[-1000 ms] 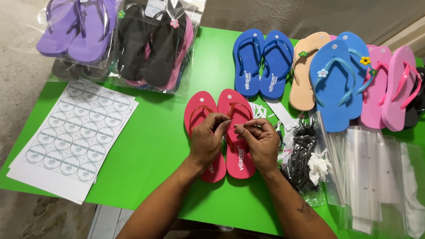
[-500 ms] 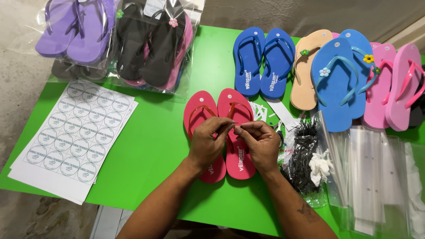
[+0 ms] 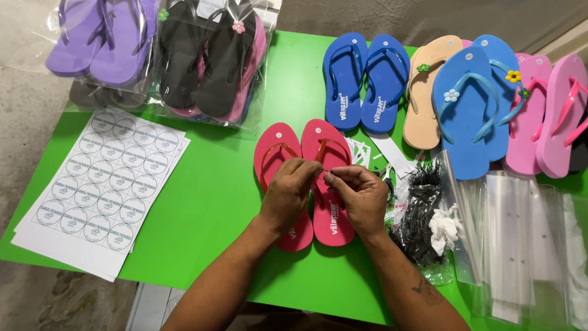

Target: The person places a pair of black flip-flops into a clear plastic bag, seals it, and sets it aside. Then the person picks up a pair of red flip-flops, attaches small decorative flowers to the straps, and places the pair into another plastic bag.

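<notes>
A pair of red flip-flops lies side by side on the green table. My left hand rests over the left sandal and pinches the strap of the right one near its toe post. My right hand lies on the right sandal, fingertips meeting the left hand's at the strap. Something thin and small is pinched between the fingers; what it is cannot be told.
Sticker sheets lie at the left. Bagged purple and black sandals sit at the back left. Blue, beige, light blue and pink pairs line the back right. Black ties and clear bags lie right.
Both hands stay on the red pair; the fingertips have drawn closer together at the right sandal's strap. The camera view has shifted only slightly.
</notes>
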